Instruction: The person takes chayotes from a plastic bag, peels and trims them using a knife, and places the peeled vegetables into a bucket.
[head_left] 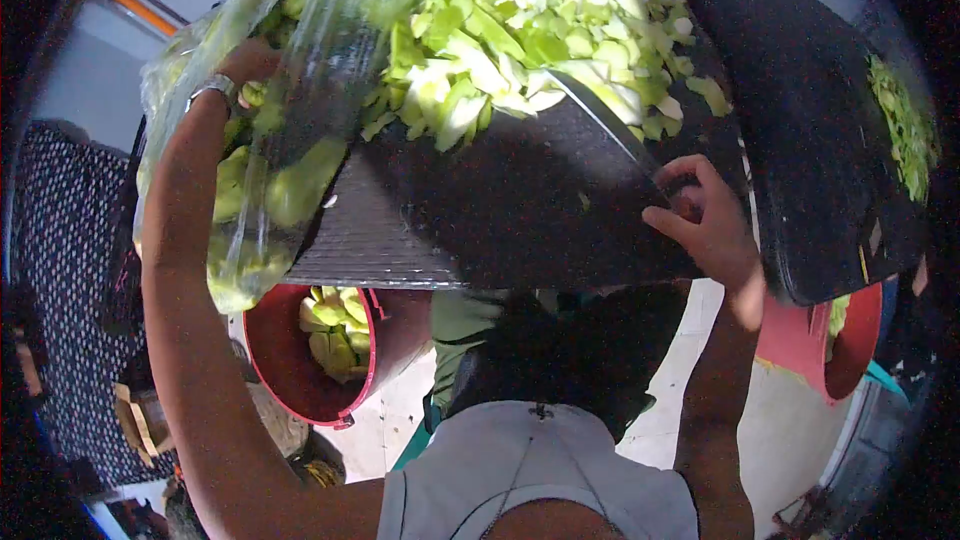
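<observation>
Shirt [600, 470] nearest; right grip [712, 225] holds knife [607, 123], whose hasty sweep could spill slices [605, 40] off bench [490, 215]; left grip [250, 63] at bag [335, 45], its hold I can't tell

Left hand [252, 62] is stretched forward, right hand [712, 220] curled nearer the body.

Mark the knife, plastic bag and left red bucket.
Knife [607, 122]: head view, middle of the blade.
Plastic bag [308, 120]: head view, its clear plastic side.
Red bucket [285, 355]: head view, bare inner wall.
</observation>
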Demonstrator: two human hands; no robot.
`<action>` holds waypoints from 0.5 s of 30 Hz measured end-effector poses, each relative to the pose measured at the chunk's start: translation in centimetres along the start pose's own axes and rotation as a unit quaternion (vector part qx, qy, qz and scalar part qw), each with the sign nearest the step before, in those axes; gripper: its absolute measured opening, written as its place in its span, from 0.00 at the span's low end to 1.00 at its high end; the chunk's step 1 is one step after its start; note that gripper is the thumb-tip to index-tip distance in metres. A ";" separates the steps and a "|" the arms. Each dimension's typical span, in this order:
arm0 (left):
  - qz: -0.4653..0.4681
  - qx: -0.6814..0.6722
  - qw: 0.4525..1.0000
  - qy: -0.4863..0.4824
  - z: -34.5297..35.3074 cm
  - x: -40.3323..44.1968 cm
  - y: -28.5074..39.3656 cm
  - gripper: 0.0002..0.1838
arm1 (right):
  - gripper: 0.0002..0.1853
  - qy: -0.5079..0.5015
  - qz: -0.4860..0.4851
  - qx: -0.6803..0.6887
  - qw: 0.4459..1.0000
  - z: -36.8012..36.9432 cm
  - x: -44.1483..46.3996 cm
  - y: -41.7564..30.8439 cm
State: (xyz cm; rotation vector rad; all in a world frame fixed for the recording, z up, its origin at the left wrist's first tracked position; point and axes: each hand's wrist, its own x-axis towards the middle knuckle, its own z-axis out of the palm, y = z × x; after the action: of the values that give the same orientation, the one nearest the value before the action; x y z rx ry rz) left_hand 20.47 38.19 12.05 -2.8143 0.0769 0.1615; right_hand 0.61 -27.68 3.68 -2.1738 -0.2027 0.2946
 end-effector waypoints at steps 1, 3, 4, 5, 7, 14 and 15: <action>-0.023 -0.055 0.998 0.002 -2.0 -1.6 0.6 0.18 | 0.23 0.012 0.008 0.008 1.000 0.0 0.2 -0.4; -0.141 -0.252 0.956 -0.052 -9.1 -5.9 5.7 0.20 | 0.22 0.029 0.033 0.026 0.999 0.4 -0.2 -1.3; -0.130 -0.288 0.946 -0.075 -11.6 -7.3 6.9 0.20 | 0.22 0.037 0.031 0.039 0.998 0.6 -0.4 -1.6; -0.058 -0.436 0.898 -0.015 -11.3 -7.7 5.4 0.22 | 0.22 0.043 0.028 0.052 0.997 0.7 -0.7 -2.0; 0.029 -0.693 0.717 0.063 -12.3 -9.7 6.7 0.28 | 0.21 0.044 0.026 0.083 0.995 1.1 -1.1 -2.5; 0.066 -0.925 0.361 0.096 -10.0 -12.7 28.7 0.31 | 0.24 0.071 -0.009 0.134 0.988 2.5 -1.5 -4.4; 0.078 -0.930 0.357 0.049 -8.7 -12.6 31.1 0.31 | 0.24 0.077 -0.004 0.138 0.988 2.6 -1.7 -4.8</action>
State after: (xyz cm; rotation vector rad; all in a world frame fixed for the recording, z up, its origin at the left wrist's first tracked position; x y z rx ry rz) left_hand 6.68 6.43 12.03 -5.2112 0.4288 0.0988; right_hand -1.97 -23.32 6.32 -1.9109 -0.0776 0.1407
